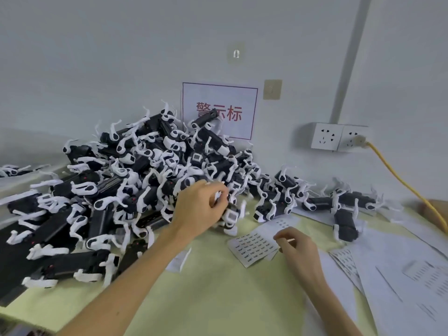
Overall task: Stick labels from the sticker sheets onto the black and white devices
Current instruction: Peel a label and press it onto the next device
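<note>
1. Heaped on the left and middle of the pale green table [218, 292], right up against the wall: a big pile of devices [135, 166], black bodies with white clips sticking out every way.
2. At the pile's near right edge, gripped in the left hand [201, 207]: one device [230, 216], fingers curled round it, its white square end poking out below the knuckles.
3. Just right of that, flat on the table: a sticker sheet [249, 248] printed with rows of small labels.
4. Over the sheet's right edge: the right hand [299, 248], fingers curled in, thumb and forefinger tips close together at the paper. Too blurred to tell whether pinching a label or only touching the sheet.
5. Farther right, overlapping each other: more sheets [344, 259] and larger white papers [412, 277].
6. Behind those, near the wall: a few loose devices [344, 221], well apart from the main heap.
7. On the wall: a white sign [240, 98] with red characters, its lower left hidden by the pile; beside it a pair of sockets [327, 137], with a yellow cable [400, 180] plugged in and running down to the right.
</note>
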